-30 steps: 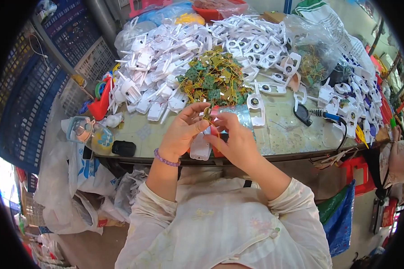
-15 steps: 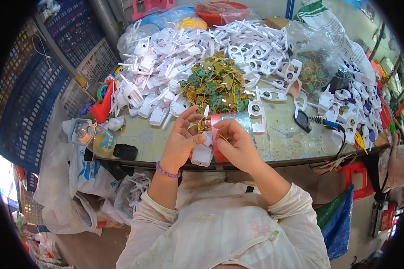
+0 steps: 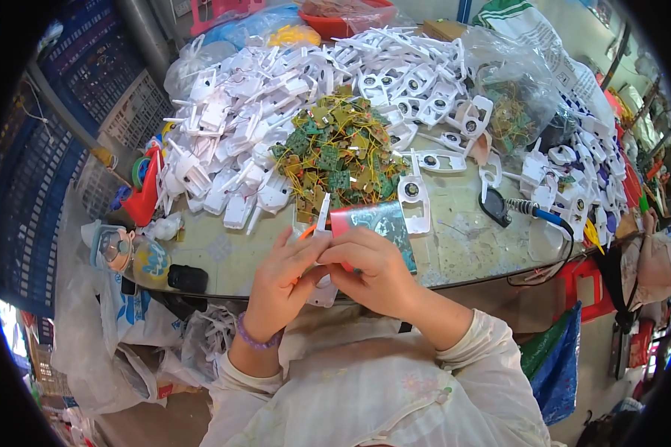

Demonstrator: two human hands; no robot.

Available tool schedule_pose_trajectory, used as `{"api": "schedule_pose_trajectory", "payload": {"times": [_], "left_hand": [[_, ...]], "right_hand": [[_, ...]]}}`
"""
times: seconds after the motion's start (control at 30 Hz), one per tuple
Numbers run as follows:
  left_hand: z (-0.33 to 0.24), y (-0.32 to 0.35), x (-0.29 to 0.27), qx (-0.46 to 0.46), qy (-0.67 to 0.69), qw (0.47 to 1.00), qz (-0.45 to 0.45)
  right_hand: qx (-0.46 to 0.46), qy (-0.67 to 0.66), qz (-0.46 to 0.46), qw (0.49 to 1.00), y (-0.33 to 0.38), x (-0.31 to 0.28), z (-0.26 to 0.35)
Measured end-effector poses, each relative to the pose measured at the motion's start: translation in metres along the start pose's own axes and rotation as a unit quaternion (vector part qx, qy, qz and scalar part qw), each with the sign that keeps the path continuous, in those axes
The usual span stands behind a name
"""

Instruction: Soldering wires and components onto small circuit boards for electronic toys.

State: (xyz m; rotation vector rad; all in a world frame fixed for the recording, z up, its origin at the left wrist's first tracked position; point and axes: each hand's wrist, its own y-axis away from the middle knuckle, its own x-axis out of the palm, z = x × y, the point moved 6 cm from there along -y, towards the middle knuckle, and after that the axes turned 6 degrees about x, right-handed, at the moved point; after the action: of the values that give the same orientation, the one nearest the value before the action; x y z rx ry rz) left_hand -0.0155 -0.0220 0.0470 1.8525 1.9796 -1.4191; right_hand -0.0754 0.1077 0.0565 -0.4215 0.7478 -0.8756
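A white plastic housing (image 3: 322,296) with a narrow stem is held between my two hands at the near edge of the table. My left hand (image 3: 282,281) closes on it from the left. From the right, my right hand (image 3: 373,270) has its fingers bent over the top, and the fingertips of both hands meet there. They cover the middle of the housing, so what lies under them is hidden. Just beyond my right hand lies a red and dark green flat booklet (image 3: 384,222). Behind it rises a heap of green circuit boards (image 3: 339,149) with yellow wires.
White plastic housings (image 3: 231,127) are piled at the back left, and white frames with round dark inserts (image 3: 417,89) at the back right. A blue-handled soldering iron (image 3: 548,216) rests at the right by a black oval part (image 3: 494,207). A clear jug (image 3: 115,247) and black case (image 3: 188,279) sit left.
My hands have come together over the housing, the right one moving left onto it. The yellow wires seen between my fingers before are now covered. The whole view has shifted slightly.
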Motion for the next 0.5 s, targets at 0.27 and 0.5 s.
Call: {"api": "schedule_pose_trajectory", "payload": {"times": [0.27,0.5], "left_hand": [[0.022,-0.008,0.000,-0.166,0.166,0.971,-0.051],[0.029,-0.020,0.007,-0.159,0.148,0.974,-0.068]], "right_hand": [[0.172,-0.217,-0.082,0.957,0.010,0.006,-0.032],[0.229,-0.278,-0.095,0.928,0.009,-0.007,-0.044]]}}
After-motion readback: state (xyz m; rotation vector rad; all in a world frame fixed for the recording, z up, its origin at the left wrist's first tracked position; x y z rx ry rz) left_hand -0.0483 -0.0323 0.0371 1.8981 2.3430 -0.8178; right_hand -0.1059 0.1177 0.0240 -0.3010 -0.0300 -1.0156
